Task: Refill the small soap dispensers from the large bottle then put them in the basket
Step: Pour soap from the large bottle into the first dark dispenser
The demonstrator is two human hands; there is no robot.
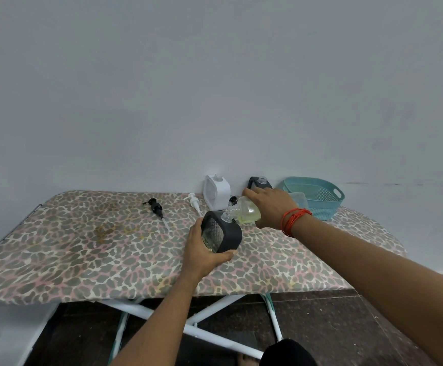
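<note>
Yellow-green soap tilts in the large bottle (245,211) gripped by the right hand (268,207), neck at the mouth of a black dispenser (223,233) clasped in the left hand (204,252), while a white dispenser (216,191) and a second black dispenser (260,183) wait uncapped by the wall, none yet in the basket (320,207).

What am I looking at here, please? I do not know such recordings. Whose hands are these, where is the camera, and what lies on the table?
There is no machine here: a person works with bare hands, and one camera worn on the head looks down at them. The left hand holds a black dispenser. The right hand tilts a bottle of yellowish liquid to its open neck. On the patterned table stand a white dispenser, a second black dispenser and a basket; a black pump and a white pump lie loose.
</note>
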